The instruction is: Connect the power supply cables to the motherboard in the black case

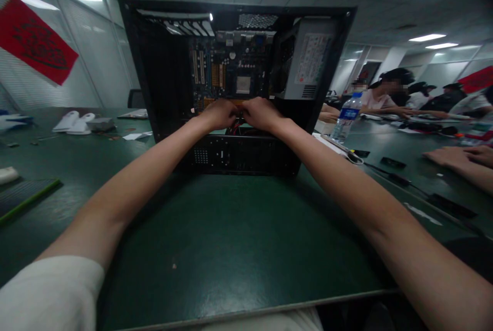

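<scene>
An open black computer case [162,79] lies on the green table [231,249], its motherboard [227,69] and grey power supply [308,63] exposed. My left hand [217,113] and my right hand [261,113] reach inside side by side, near the board's lower edge. Both have their fingers curled around something small between them, by red wires [236,126]. What they grip is hidden by the knuckles.
A water bottle [347,117] stands right of the case. Dark tools and cables [400,179] lie on the right, beside another person's hands [462,159]. Several seated people are at the far right. White parts [75,121] and papers lie at the left.
</scene>
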Tool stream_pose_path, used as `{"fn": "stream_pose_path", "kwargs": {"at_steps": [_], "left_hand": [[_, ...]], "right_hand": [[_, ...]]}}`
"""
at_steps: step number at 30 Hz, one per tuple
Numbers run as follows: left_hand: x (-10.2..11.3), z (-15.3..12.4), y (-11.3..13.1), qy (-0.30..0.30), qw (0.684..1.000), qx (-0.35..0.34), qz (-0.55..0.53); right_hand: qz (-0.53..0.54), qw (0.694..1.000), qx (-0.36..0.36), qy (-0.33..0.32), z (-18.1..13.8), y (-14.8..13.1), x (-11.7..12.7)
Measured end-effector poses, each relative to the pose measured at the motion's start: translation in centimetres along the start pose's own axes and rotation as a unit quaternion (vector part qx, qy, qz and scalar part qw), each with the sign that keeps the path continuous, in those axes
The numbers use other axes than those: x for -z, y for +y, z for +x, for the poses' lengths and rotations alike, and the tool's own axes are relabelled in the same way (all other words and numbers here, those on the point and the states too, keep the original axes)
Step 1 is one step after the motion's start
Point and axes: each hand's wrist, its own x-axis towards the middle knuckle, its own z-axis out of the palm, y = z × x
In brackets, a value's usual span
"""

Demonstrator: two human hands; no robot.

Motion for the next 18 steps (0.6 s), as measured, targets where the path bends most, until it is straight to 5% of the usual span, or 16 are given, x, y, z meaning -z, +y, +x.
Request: {"fn": "stream_pose_path", "kwargs": {"at_steps": [4, 9, 18], "left_hand": [[0.6, -0.5, 0.8, 0.007, 1.000, 0.004, 0.029], [1.1, -1.3, 2.8, -0.021, 0.997, 0.047, 0.053], [-1.1, -0.1, 1.8, -0.102, 0.993, 0.014, 0.062]], "right_hand": [[0.020, 0.998, 0.023, 0.047, 0.5, -0.2, 0.4], [0.177, 0.976, 0.078, 0.105, 1.7, -1.0, 0.2], [0.315, 0.943, 0.096, 0.040, 1.3, -4.3, -0.5]]}}
